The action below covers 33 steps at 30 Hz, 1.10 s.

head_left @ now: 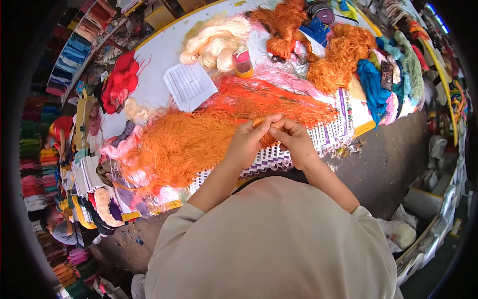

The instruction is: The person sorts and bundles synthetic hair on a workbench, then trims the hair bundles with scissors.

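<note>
Both of my hands meet over the near edge of the table, fingers closed on a small bundle of orange yarn [267,137]. My left hand [252,139] pinches it from the left with thumb and fingers. From the other side my right hand [295,139] grips the same yarn, its fingertips close to the left ones. A large loose heap of orange yarn [181,144] spreads to the left under my hands. Beyond them lies a strip of redder orange strands [264,97]. A white patterned cloth [318,135] shows beneath, along the table edge.
A printed paper sheet [190,86] lies on the table [157,52], near a pink-and-yellow jar [242,62]. Cream skeins [216,42], red yarn [121,79], rust skeins [341,55] and blue yarn [373,89] surround it. A phone [387,75] rests on the right. Two people are at the left.
</note>
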Each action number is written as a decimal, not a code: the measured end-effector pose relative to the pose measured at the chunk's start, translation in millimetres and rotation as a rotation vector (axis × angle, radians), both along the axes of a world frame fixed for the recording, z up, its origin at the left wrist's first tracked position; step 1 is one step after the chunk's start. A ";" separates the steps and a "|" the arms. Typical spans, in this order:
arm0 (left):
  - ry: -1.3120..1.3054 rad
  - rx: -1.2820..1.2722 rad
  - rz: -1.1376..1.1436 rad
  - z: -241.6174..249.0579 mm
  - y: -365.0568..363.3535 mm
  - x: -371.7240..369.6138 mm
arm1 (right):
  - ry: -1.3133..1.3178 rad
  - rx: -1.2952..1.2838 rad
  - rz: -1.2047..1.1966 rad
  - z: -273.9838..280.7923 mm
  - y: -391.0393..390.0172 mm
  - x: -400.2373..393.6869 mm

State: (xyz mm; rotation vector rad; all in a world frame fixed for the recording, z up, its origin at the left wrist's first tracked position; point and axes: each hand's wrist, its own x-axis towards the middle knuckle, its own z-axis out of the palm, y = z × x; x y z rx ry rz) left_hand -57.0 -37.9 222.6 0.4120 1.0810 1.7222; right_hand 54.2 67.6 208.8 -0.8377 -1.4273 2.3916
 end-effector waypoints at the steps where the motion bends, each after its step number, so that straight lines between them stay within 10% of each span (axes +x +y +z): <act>1: -0.002 0.005 0.005 -2.5 1.0 -0.4 | 0.014 -0.006 -0.004 0.5 0.7 0.0; 12: -0.146 0.082 0.097 -18.9 6.1 -2.7 | 0.089 -0.395 -0.080 5.8 12.8 7.1; 22: -0.073 -0.070 -0.029 -4.8 6.5 8.5 | -0.056 -0.088 -0.009 7.6 7.9 2.6; 33: -0.129 0.104 0.034 -23.8 -4.5 -10.9 | 0.087 -0.351 -0.081 6.9 11.5 1.6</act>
